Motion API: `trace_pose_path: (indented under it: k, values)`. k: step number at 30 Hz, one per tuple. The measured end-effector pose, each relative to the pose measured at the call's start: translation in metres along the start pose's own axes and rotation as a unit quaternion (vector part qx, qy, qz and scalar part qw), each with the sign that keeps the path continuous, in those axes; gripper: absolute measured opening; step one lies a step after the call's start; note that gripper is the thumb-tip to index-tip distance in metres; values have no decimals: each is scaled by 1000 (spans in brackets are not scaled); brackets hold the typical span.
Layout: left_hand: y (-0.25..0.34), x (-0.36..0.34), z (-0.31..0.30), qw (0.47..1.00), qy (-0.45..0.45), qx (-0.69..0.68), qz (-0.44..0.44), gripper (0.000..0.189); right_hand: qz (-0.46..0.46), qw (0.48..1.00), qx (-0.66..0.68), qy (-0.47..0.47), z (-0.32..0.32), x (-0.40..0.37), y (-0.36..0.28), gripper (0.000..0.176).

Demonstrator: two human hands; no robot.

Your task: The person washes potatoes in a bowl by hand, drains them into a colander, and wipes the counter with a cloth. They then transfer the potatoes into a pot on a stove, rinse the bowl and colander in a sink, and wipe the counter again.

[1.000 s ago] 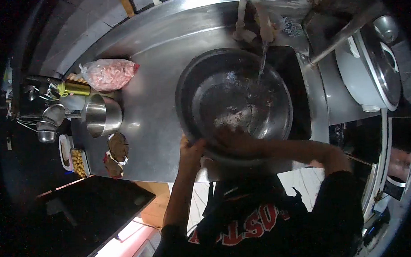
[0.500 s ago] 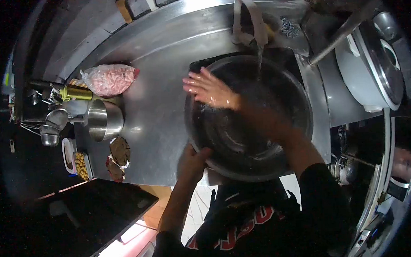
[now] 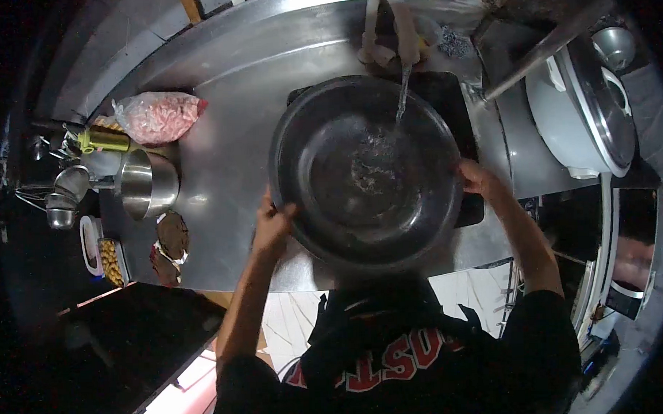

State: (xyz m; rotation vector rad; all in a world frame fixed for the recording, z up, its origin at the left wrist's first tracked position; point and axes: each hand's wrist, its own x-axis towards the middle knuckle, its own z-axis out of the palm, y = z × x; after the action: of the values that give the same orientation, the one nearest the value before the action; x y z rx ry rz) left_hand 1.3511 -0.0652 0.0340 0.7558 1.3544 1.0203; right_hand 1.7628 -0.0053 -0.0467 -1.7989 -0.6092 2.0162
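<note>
A large dark round basin (image 3: 292, 121) is over the sink, with a little water at its bottom. Water runs into it from the pale faucet (image 3: 407, 40). My left hand (image 3: 272, 222) grips the basin's left rim, thumb over the edge. On the right rim, my right hand (image 3: 476, 178) is closed round the edge, its fingers partly hidden by the basin.
Left on the steel counter (image 3: 228, 174) are a plastic bag of pink pieces (image 3: 162, 116), a steel pot (image 3: 149, 184) and a brown item (image 3: 173, 236). Ladles (image 3: 71, 185) hang farther left. A white lidded pot (image 3: 562, 122) stands at right.
My right hand has left the basin's inside and taken the right rim. The basin has shifted left over the sink, uncovering more of the sink's right side. The view has moved slightly.
</note>
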Motion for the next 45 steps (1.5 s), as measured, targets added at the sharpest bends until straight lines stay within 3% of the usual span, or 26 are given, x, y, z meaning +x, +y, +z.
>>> trace_pose_path:
  k: [2,5,6,7,9,11,12,14,16,18,20,21,23,24,25,26,27,29,31,32,36,38,39,41,43,45]
  values:
    - [-9,14,1,999,12,25,-29,67,-47,998,-30,9,-2,-8,16,29]
    - [-29,50,8,892,90,438,65,68,-140,989,47,-28,8,-61,13,27]
    - [-51,70,12,723,113,610,306,66,-169,982,72,-41,4,-66,19,26]
    - [-64,83,17,469,123,712,508,66,-206,971,104,-58,-12,-49,41,27]
    - [-64,96,53,614,15,636,467,57,-245,957,131,-78,-11,-50,46,28]
    - [-78,135,97,601,39,629,492,50,-183,982,32,22,14,-73,27,28]
    - [-52,108,118,699,-38,607,376,51,-160,986,-2,55,18,-76,22,28]
    - [-38,75,158,776,-111,566,254,52,-181,983,-24,36,13,-61,18,30]
    - [-91,79,193,528,-128,671,504,44,-206,975,-82,15,7,-62,16,29]
    - [-100,86,216,376,-126,694,601,41,-231,962,-143,-7,0,-59,19,29]
    - [-76,105,229,447,-193,498,717,47,-349,922,-166,-33,-2,-55,29,30]
    - [-31,101,225,504,-288,601,550,43,-386,905,-172,-43,0,-56,31,30]
    - [-15,150,187,708,-196,509,449,35,-115,990,25,84,3,-76,21,32]
    - [9,173,184,616,-186,726,244,29,-110,990,25,81,-2,-81,21,32]
    - [45,161,164,267,-221,840,418,34,-129,987,41,90,-10,-84,23,33]
    - [24,191,125,363,-173,695,596,45,-147,982,57,101,-15,-87,25,34]
    - [36,169,110,389,-167,708,565,54,-144,983,57,99,-17,-88,26,34]
    - [29,143,77,310,-177,796,489,52,-171,969,112,141,-17,-88,28,16]
    - [15,80,64,410,-192,772,447,53,-169,966,78,177,-20,-85,31,15]
    - [-12,59,67,555,-210,757,272,50,-169,962,42,210,-23,-81,34,15]
    - [-87,-25,108,669,-427,524,309,30,-187,972,12,141,-51,-35,81,21]
    - [-121,-46,173,776,-340,414,333,28,-367,908,-148,135,-49,-27,94,23]
    - [-110,-47,184,776,-340,412,336,28,-425,873,-198,136,-41,-33,89,24]
    - [-75,-53,204,847,-353,395,49,31,-286,951,41,110,3,-94,39,25]
    - [-112,-33,131,717,-364,512,303,34,-254,950,108,145,-7,-91,52,28]
    - [-92,18,87,635,-280,634,341,40,-228,942,173,176,-20,-78,65,31]
